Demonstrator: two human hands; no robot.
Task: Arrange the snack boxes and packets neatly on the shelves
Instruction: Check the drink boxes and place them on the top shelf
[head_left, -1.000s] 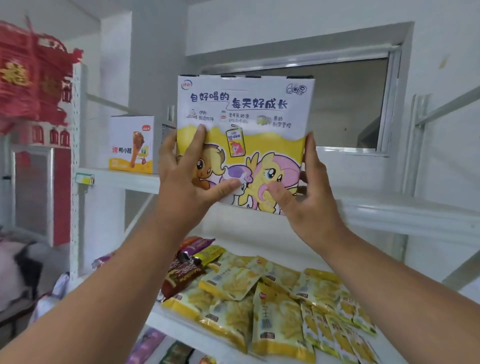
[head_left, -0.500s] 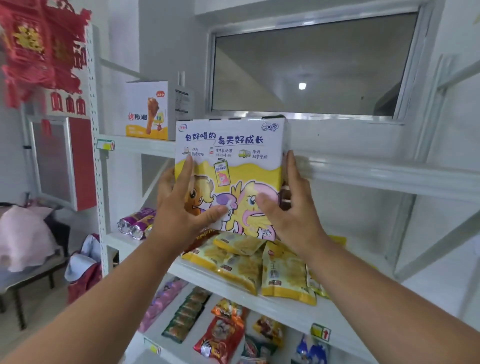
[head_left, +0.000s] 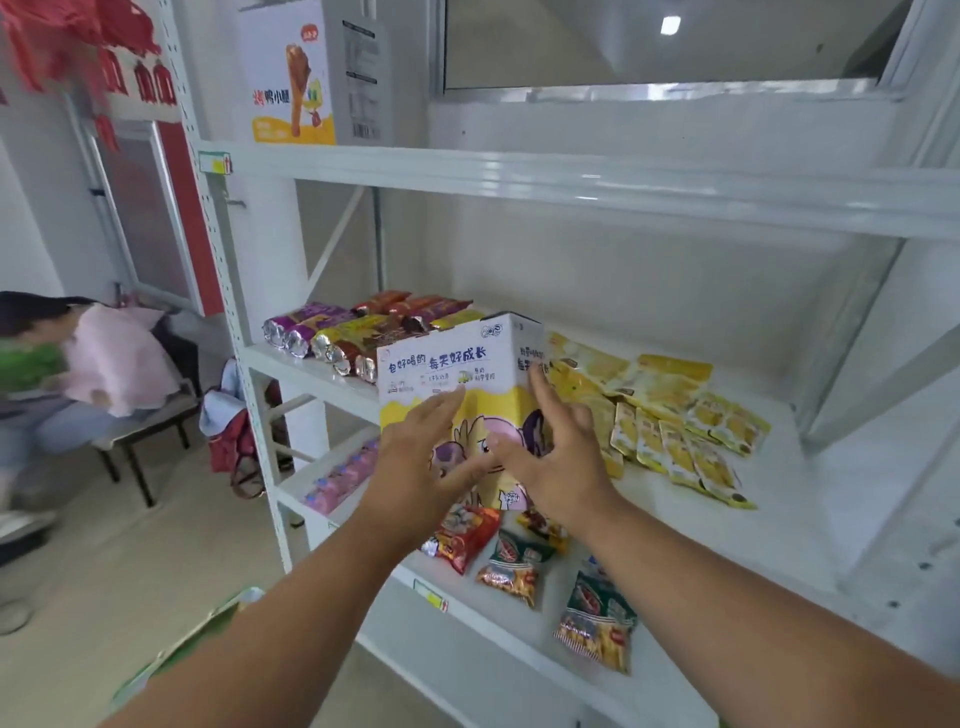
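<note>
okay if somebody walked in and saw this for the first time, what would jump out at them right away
Most likely the cartoon pony box, dead centre in front of the middle shelf, with the left hand and right hand spread against its front. Next, the yellow packets lying to its right on that shelf, and the tall drumstick box standing on the top shelf.

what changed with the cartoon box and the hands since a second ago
The cartoon box came down from top-shelf height to the middle shelf, turned so a corner faces the camera. The left hand and right hand now lie flatter against its front with straight fingers, the grip looser. The white box up top and the yellow packets stayed put.
</note>
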